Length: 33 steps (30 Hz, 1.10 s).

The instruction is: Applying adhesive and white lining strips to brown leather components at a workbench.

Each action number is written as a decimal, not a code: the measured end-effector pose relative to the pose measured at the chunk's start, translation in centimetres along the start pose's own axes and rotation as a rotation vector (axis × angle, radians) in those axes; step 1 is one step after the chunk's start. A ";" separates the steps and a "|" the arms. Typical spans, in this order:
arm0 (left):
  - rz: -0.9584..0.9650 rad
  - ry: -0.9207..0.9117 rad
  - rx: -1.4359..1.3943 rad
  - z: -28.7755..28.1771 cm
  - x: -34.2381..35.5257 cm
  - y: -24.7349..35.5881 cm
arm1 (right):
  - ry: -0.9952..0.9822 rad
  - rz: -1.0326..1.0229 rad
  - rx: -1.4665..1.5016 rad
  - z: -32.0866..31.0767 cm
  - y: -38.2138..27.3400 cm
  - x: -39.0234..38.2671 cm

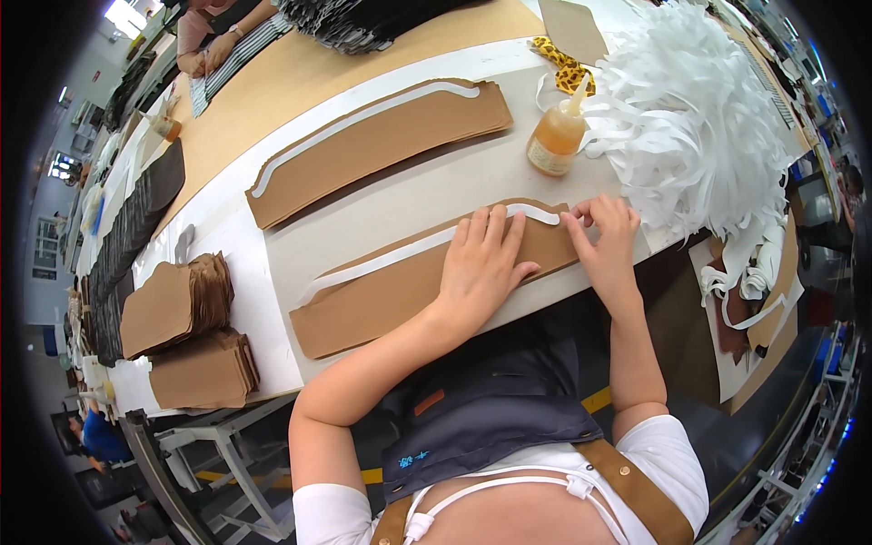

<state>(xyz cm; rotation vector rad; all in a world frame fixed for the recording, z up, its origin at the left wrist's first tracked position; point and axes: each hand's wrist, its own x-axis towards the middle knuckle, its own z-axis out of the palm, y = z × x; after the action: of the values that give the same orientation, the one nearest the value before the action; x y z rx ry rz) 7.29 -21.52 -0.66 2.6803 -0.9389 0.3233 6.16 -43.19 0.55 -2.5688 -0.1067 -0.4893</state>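
In front of me a brown panel [363, 318] lies on the grey work surface, with a narrow white strip [381, 261] along its curved far edge. My left hand [481, 263] rests flat on the panel's right half, fingers spread, their tips over the strip. My right hand [604, 241] is at the panel's right end, thumb and fingers drawn together beside the strip's tip. Whatever is between those fingers is too small to tell. Farther back lies a stack of similar brown panels [381, 145], the top one bearing a white strip along its far edge.
A bottle of amber liquid [556, 141] with a pointed nozzle stands beyond my right hand, near a spotted yellow cloth [563, 68]. A heap of white strips [695, 127] fills the right side. Brown piece stacks [173, 309] sit at left. Another person's hands [213, 56] work across the table.
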 end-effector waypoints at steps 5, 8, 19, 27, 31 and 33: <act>-0.014 0.020 -0.022 0.1 0.3 0.3 | 0.102 -0.072 0.049 0.8 -0.7 -1.8; 0.017 0.054 -0.003 0.6 0.4 0.3 | 0.118 -0.119 0.015 0.9 -0.9 -2.3; 0.056 0.118 0.058 1.2 0.8 1.1 | 0.147 -0.136 0.004 1.3 -0.7 -2.5; 0.040 0.114 0.069 1.6 0.8 1.3 | 0.158 -0.139 -0.006 1.1 -0.6 -2.7; 0.037 0.097 0.059 1.5 0.7 1.4 | 0.173 -0.123 -0.012 1.2 -0.7 -2.7; 0.039 0.093 0.054 1.5 0.7 1.4 | 0.161 -0.150 -0.053 1.4 -0.5 -2.6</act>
<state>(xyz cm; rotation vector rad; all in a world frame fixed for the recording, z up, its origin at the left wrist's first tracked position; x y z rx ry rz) 7.10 -23.45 -1.55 2.6719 -0.9684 0.4844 4.05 -41.99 -1.24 -2.5727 -0.2338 -0.7621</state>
